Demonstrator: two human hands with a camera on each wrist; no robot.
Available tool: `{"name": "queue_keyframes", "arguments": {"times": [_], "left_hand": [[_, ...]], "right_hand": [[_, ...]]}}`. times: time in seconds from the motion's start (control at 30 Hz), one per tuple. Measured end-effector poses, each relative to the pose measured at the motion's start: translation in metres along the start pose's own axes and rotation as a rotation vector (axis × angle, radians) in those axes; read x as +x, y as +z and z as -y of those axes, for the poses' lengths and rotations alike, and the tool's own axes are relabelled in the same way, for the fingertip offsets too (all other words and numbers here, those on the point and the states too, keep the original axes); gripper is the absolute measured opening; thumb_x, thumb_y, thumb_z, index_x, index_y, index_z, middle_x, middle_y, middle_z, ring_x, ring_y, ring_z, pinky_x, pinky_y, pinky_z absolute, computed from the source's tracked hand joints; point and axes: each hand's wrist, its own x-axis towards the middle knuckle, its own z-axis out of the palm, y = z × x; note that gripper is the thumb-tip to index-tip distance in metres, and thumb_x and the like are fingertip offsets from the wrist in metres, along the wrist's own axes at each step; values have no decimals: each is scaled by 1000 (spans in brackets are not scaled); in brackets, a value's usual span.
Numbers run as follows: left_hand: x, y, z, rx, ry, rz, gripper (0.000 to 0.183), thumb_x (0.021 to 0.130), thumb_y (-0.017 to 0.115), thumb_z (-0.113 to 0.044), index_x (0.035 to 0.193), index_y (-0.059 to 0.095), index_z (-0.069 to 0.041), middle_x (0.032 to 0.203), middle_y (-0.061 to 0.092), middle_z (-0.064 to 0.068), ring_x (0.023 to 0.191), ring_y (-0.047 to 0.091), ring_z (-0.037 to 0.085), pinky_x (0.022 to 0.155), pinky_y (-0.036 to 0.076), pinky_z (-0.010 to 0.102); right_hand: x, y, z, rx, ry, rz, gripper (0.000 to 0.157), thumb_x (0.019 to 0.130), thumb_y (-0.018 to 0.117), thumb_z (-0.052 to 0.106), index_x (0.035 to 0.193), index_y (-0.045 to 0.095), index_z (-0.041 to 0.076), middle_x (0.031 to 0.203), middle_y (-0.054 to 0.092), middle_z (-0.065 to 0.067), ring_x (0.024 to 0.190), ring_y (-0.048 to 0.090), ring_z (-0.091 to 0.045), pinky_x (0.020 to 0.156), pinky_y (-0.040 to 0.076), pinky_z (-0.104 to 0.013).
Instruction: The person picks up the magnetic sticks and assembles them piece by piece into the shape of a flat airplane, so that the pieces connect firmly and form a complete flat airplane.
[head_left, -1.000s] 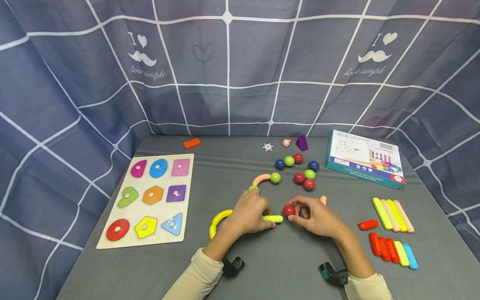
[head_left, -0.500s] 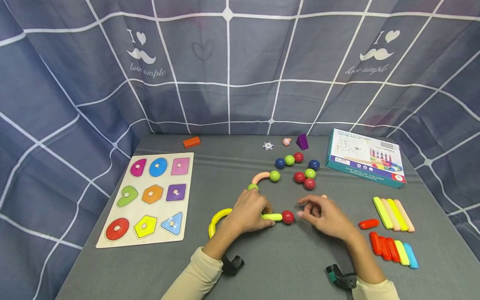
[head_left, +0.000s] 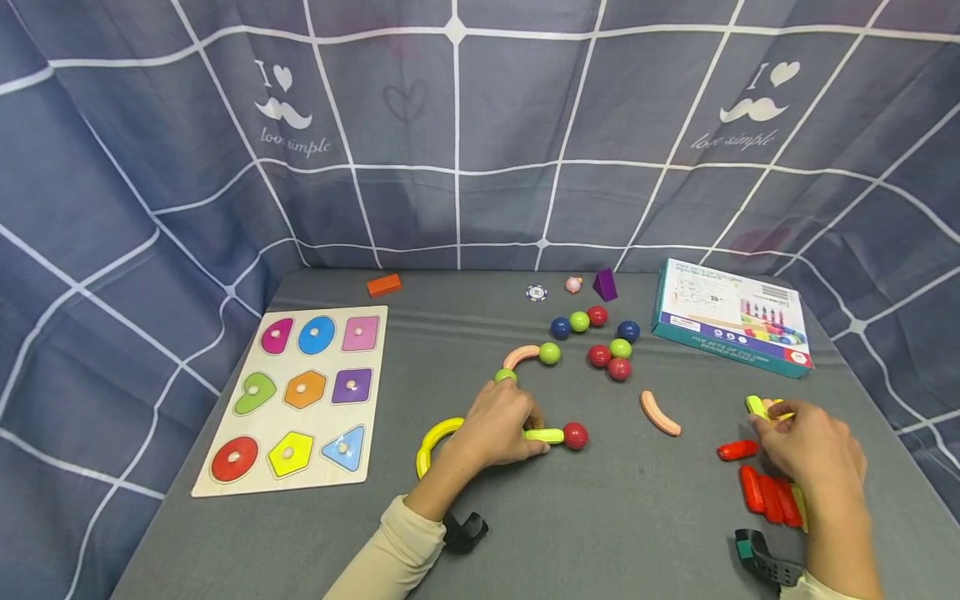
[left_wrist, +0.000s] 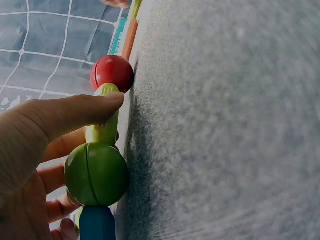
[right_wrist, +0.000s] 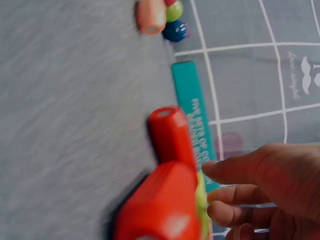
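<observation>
In the head view my left hand (head_left: 501, 423) pinches a yellow-green stick (head_left: 546, 435) low over the table. A red ball (head_left: 575, 436) joins its right end. The left wrist view shows the thumb on the stick, with a green ball (left_wrist: 97, 174) at its other end and a blue stick (left_wrist: 97, 223) beyond that. My right hand (head_left: 813, 446) is over the row of straight sticks at the right, fingertips close to a yellow-green stick (head_left: 757, 407). Thumb and index finger are apart in the right wrist view. The hand hides most of that row.
Around the left hand lie a yellow curved piece (head_left: 435, 439) and a peach curved piece (head_left: 521, 354). Another peach curved stick (head_left: 660, 413) lies between the hands. Red sticks (head_left: 771, 498), loose balls (head_left: 619, 368), a box (head_left: 731, 317) and a shape puzzle board (head_left: 292, 400) surround them.
My right hand set the red ball against the end of the yellow-green stick, let go, then moved right to the row of sticks. The left hand stays in place.
</observation>
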Motion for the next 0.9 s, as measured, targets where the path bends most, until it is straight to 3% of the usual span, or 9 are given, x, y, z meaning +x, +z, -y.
{"name": "queue_keyframes", "arguments": {"times": [0.1,0.23,0.33,0.43,0.6,0.67,0.9], "left_hand": [[0,0,0,-1,-4,6,25,67,82,-46,61,63,-31,58,48,-22,68,40,8,62,30,28],[0,1,0,4,-4,7,25,68,82,-47,60,62,-32,58,48,-22,68,40,8,62,31,28],[0,2,-1,0,-3,3,23,67,82,-46,62,65,-32,60,51,-22,68,40,8,61,31,28],[1,2,-1,-9,1,-1,21,67,82,-46,64,67,-32,61,52,-22,69,39,8,62,31,27],[1,3,-1,-23,-4,10,22,68,81,-46,65,66,-31,60,51,-22,69,40,8,64,32,28],[1,3,0,-29,-10,15,22,68,81,-47,65,67,-31,59,51,-22,68,40,7,65,32,28],[1,1,2,-31,-6,9,21,70,80,-46,65,68,-30,56,49,-23,62,42,4,65,33,28]], "right_hand": [[1,2,-7,-14,62,67,56,86,61,48,115,55,1,94,60,-21,82,51,-42,59,37,-48],[4,7,-7,-20,103,93,54,86,62,47,115,56,2,94,57,-24,79,50,-40,58,37,-48],[6,8,-5,-24,114,98,49,86,61,45,110,59,3,90,56,-24,74,51,-37,56,38,-46],[5,8,1,-5,94,48,48,87,59,47,106,60,3,88,58,-21,72,52,-35,54,37,-45],[3,13,36,135,-63,-141,46,88,60,46,97,64,1,78,62,-11,67,54,-27,51,37,-38],[3,17,57,224,-148,-161,44,89,60,45,93,64,2,76,61,-9,63,52,-22,49,37,-33],[4,50,129,505,-378,28,33,90,64,38,85,63,5,67,59,-4,53,48,-9,45,37,-26]]}}
